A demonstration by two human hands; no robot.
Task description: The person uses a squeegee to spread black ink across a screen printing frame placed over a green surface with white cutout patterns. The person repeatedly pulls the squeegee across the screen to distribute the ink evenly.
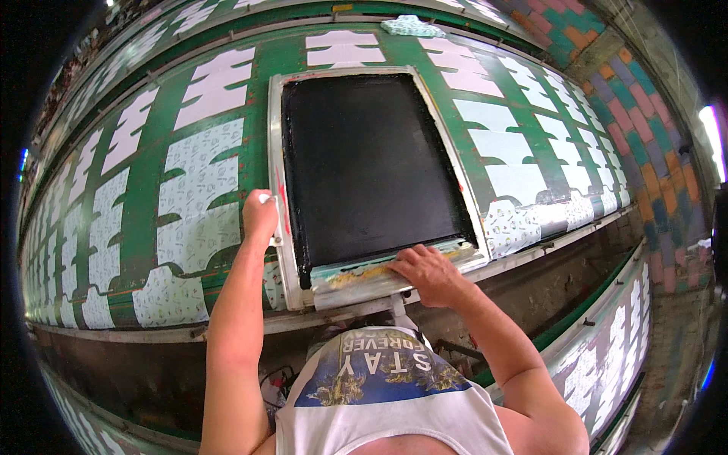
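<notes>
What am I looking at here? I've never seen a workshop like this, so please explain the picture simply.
The camera sits on a person's head and looks down at their two bare hands. A long green table carries rows of pale cut fabric pieces. On it lies a metal-framed printing screen covered in black ink. The left hand keeps a grip on the frame's left edge; the right hand rests on its ink-smeared near edge. A coloured tiled wall stands to the right.

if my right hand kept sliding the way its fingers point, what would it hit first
Probably the paint-smeared near edge of the screen frame: the right hand lies on it, fingers pointing left along it toward the left hand.
</notes>
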